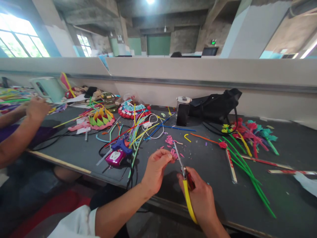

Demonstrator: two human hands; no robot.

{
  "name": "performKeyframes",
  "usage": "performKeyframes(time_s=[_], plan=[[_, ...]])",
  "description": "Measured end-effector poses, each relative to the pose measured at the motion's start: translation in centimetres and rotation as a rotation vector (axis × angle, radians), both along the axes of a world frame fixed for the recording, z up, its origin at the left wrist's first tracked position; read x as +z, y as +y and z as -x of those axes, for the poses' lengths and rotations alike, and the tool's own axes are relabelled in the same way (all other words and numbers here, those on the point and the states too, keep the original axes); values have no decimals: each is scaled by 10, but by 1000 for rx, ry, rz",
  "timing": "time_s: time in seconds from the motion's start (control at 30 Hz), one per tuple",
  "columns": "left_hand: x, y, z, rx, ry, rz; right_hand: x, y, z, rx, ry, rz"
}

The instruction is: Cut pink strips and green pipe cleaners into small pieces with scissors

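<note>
1. A small pink piece [174, 154] is at your left fingertips, beside the scissor blades, over the dark desk [210, 158].
2. Your left hand [158, 167] has thumb and forefinger closed in a pinch on it.
3. Your right hand [201, 195] is curled around yellow-handled scissors [184, 173], blades pointing away from you — how far apart, you cannot tell.
4. Just beyond lie pink clippings [169, 139].
5. To the right: green stems [250, 173] and a black bag [214, 105].
6. To the left: a purple-pink device [115, 158] — and, farther off, a co-worker's hand [37, 107].
</note>
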State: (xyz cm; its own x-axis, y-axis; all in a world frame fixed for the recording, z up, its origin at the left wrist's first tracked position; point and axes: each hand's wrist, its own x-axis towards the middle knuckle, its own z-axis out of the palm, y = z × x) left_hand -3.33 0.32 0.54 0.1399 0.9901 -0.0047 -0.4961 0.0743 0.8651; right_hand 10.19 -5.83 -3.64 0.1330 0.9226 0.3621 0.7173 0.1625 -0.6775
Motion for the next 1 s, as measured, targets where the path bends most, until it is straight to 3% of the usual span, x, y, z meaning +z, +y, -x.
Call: performKeyframes(time_s=[0.1,0.27,0.43,0.53,0.8,0.9,1.0], plan=[[-3,0,-1,34,294,-118,6,1,-2,-23,149,-22],[-9,-5,-3,8,792,-559,12,0,-7,-98,382,19],[-13,-11,-2,-10,1069,-936,10,-1,-11,-100,545,110],[-15,-11,-2,19,1125,-1041,12,0,-13,-79,525,91],[-13,-15,-3,41,1167,-1112,10,4,-17,-108,376,-6],[-11,-14,-4,-31,1017,-889,10,5,-19,-95,388,-2],[-11,-9,-6,-192,798,-458,13,4,-20,-65,349,-11]])
